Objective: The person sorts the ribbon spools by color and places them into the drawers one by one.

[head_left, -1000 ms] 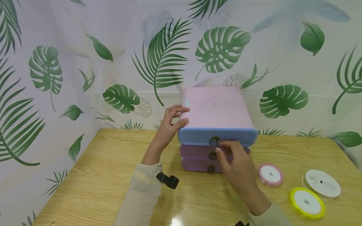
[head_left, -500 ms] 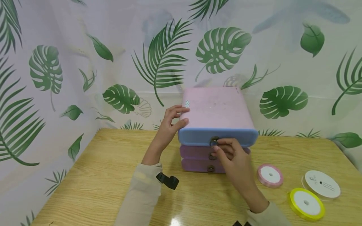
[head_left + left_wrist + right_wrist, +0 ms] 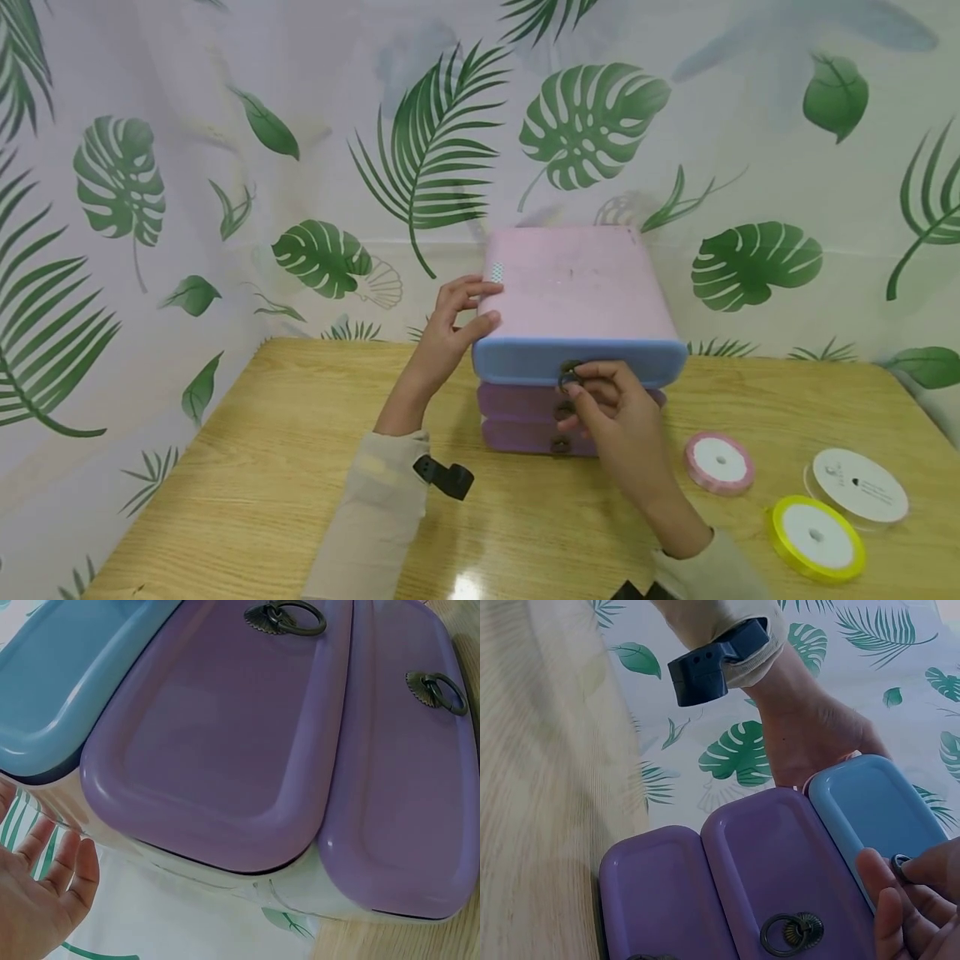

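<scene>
Leaf-printed cloth (image 3: 442, 150) hangs behind a wood-grain desk (image 3: 300, 433), where a pink drawer cabinet (image 3: 573, 283) stands by the back edge, right of centre. Working apart, the left hand (image 3: 448, 327) rests on the cabinet's upper left side while the right hand (image 3: 624, 421) pinches the ring pull (image 3: 898, 870) of the blue top drawer (image 3: 517, 362). This looks like the gripping step; sliding the drawer would call for a level movement with the cabinet braced. Pink (image 3: 720, 462), yellow (image 3: 816, 537) and white (image 3: 858, 486) spools lie toward the desk's right edge.
</scene>
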A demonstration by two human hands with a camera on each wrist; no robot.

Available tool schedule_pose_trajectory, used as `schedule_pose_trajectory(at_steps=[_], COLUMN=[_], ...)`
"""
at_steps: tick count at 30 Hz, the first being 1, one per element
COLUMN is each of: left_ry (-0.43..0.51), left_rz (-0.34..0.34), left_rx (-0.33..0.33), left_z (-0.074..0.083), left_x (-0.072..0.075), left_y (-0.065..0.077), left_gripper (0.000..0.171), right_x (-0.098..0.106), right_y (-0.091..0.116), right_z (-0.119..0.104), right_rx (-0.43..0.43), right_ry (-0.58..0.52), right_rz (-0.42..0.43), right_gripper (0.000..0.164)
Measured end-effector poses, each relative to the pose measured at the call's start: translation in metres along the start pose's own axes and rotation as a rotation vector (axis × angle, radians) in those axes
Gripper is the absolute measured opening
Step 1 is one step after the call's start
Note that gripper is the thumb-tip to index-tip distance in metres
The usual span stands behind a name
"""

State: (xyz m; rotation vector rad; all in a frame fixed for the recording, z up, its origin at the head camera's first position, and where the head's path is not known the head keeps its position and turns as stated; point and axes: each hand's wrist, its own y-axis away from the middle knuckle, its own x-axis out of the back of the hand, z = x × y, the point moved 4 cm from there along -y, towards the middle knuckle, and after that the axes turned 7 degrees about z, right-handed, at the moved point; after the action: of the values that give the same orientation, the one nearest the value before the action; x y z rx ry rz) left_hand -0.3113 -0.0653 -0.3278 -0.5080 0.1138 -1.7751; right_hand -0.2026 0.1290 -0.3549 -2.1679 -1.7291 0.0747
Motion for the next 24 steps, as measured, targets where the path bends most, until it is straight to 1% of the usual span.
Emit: schedule_pose_trajectory(at_steps=[8,11,15,18,24], left_ry=[-0.013,-0.019,-0.033,-0.043,-0.050], left_rz=[-0.005,-0.008,-0.003,-0.007,-0.014], left_rx=[0.018,0.022,0.028,0.026,0.024], left_z=[0.001,0.000,-0.001,-0.001,0.001], left_x=[0.000,0.001,0.001,0.001,-0.001], left_y=[-0.001,0.000,0.000,0.001,0.000], left_gripper=[0.041,0.041,0.041,0.042,0.043], right_x=[0.006,0.008,0.010,0.013,0.018], right_y=[0.008,0.013,0.019,0.024,0.035], right_z=[-0.003,-0.005,-0.008,-0.009,-0.013], right_rx=[0.013,0.017,0.014,0.018,0.048], right_ry=[0.040,0.022,-0.039,-0.062,-0.052], right_rz=[-0.032,-0.051,-0.081,-0.089,-0.101], right_gripper=[0.022,0.022,0.020,0.019,0.019])
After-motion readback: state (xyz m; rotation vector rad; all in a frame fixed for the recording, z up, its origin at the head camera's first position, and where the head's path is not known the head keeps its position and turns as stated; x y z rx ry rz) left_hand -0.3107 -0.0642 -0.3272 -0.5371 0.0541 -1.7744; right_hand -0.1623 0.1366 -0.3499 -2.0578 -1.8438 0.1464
